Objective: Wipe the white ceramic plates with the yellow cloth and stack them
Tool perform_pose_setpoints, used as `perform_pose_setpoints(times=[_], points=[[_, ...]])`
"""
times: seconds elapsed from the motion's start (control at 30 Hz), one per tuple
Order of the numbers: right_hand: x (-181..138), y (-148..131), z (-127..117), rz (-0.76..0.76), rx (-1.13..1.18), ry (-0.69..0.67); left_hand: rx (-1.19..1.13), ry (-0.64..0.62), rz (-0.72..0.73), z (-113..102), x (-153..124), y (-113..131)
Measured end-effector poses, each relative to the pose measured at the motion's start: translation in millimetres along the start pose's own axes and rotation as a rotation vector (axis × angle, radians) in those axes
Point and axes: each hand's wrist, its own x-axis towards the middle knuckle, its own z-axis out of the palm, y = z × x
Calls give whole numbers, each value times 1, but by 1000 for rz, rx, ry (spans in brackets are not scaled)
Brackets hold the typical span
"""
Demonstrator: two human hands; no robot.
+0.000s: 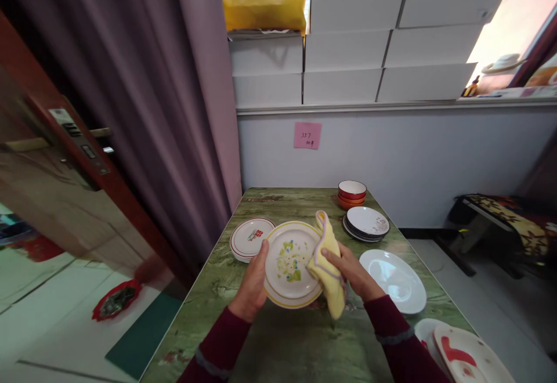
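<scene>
With our left hand (252, 290) we grip the flowered plate (290, 264) by its edge; our right hand (351, 270) grasps the yellow cloth (331, 287) at the opposite rim.

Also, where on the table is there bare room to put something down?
Behind the red-rimmed plates, left of the bowls, and left of the left sleeve. Crowded: right side, around the large white plate.
</scene>
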Motion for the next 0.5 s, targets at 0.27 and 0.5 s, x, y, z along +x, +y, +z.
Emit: perform_pose_setpoints(times=[0.27, 0.5], points=[[-1, 7, -3, 8, 96, 30, 105, -22, -22, 1, 0, 23], [21, 21, -15, 58, 299, 179, 60, 13, 7, 2, 3, 18]])
